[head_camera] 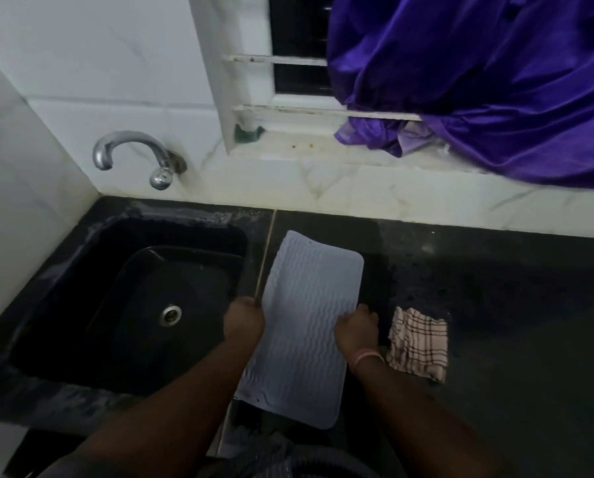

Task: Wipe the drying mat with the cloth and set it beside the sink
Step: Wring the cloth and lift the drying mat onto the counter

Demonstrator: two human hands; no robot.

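On the dark stone tabletop (495,305), just right of the black sink (123,305), the pale grey ribbed drying mat (305,322) is lying lengthwise, its near end reaching the front edge. The left hand (244,322) is gripping the mat's left edge with fingers curled round it; the right hand (357,331) is gripping the right edge, fingers likewise clamped on the mat. The checked cloth (419,343) is resting crumpled on the tabletop just right of the right hand. A chrome tap (133,157) is projecting from the white marble-tiled wall (116,63) above the sink's rear edge. Purple fabric (495,81) is hanging over the window sill (305,146) above the tabletop's back edge.
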